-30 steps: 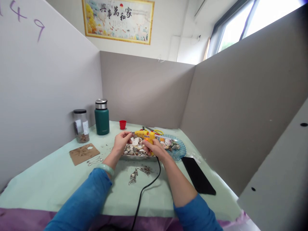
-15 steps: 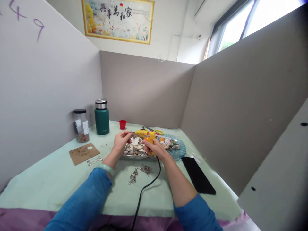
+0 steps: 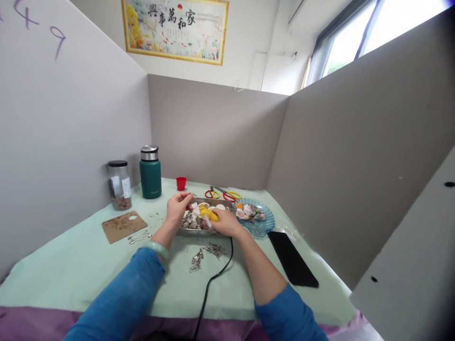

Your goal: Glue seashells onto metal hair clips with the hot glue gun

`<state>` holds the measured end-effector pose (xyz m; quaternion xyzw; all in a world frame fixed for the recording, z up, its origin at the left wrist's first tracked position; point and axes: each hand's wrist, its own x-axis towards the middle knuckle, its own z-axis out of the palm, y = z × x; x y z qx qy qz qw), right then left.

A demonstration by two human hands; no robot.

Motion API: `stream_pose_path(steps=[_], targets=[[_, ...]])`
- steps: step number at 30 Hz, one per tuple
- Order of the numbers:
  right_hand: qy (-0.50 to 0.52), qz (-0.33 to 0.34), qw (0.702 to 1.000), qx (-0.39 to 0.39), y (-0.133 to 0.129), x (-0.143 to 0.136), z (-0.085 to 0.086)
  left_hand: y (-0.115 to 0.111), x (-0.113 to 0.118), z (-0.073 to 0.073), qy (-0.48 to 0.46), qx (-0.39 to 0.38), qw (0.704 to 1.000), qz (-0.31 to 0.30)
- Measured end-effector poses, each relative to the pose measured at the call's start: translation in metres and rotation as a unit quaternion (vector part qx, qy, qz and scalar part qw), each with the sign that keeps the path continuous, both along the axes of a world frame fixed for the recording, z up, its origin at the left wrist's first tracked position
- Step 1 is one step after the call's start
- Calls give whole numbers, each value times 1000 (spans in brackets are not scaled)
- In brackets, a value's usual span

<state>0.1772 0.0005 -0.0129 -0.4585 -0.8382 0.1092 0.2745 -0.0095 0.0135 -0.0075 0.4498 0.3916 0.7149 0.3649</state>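
Note:
My left hand (image 3: 178, 206) is closed in a pinch above the left edge of a metal tray (image 3: 201, 232). A small thing shows at its fingertips, too small to name. My right hand (image 3: 228, 222) grips a yellow hot glue gun (image 3: 209, 213) over the tray. Its white glue stick (image 3: 208, 221) sticks out of the back, pointing down towards me. Seashells (image 3: 192, 220) fill the tray. A black cord (image 3: 209, 280) runs down from the gun to the table's front edge. Small metal clips (image 3: 197, 259) lie in front of the tray.
Right of the tray stands a blue plate (image 3: 269, 222) of decorated pieces, with scissors (image 3: 229, 196) behind. A black phone-like slab (image 3: 293, 259) lies further right. At left are a brown card (image 3: 119, 228), a jar (image 3: 121, 187) and a green flask (image 3: 150, 175). A red cup (image 3: 181, 183) stands behind.
My right hand has turned the glue gun from pointing left, with its stick to the right, so that its back end faces down towards me. My left hand has barely moved.

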Motion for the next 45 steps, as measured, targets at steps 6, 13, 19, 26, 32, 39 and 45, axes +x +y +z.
stream_pose_path(steps=[6,13,19,26,32,39,45], targets=[[-19,117,992,-46,10,2,-2,0,0,-1,-3,5,1000,-2],[-72,-6,996,-44,43,1,-6,-6,3,5,2,-7,1000,-8],[-200,-2,977,-73,54,-16,3,-7,3,5,7,-8,1000,-17],[-215,-17,975,-58,52,-22,4,-2,1,0,18,5,999,-32],[-14,-50,998,42,45,-13,-3,-2,3,0,24,7,999,-48],[287,54,949,121,25,-24,11,-5,5,1,51,12,997,-62],[265,64,948,165,15,-28,14,-8,7,3,71,3,994,-79]])
